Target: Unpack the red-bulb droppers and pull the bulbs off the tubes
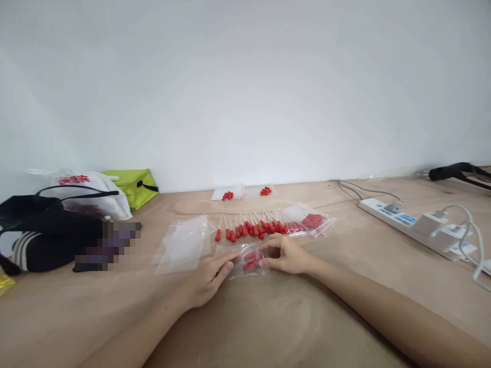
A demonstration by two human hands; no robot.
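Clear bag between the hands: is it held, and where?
The left hand touches the clear bag at its left end, the right hand at its right; whether either grips can't be told.

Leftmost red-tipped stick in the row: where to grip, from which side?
Likely pinch its red head, coming from above at the near end: the thicker head points toward the person and sits apart from the next one, while the thin pale shaft points wallward.

red lettering (73, 179) on the white bag (111, 197), too blurred to read
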